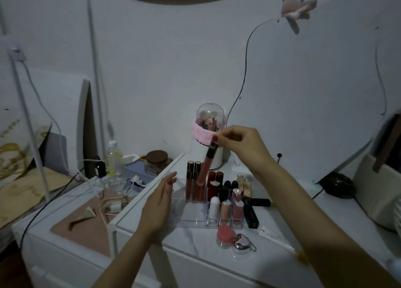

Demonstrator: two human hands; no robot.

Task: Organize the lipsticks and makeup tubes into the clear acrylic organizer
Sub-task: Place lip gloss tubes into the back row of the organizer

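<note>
A clear acrylic organizer sits on the white table, holding several upright lipsticks and gloss tubes. My right hand pinches the black cap of a long reddish lip gloss tube, tilted, with its lower end in a back compartment beside two gold-capped glosses. My left hand rests flat against the organizer's left side, fingers together, holding nothing. Two dark red lipsticks and a white tube stand in other slots. Black lipsticks lie just right of the organizer.
A pink round jar and a silver heart keychain lie in front of the organizer. A domed brush holder with a pink headband stands behind. A mirror leans at the right. Cables, a bottle and a lidded jar crowd the left side.
</note>
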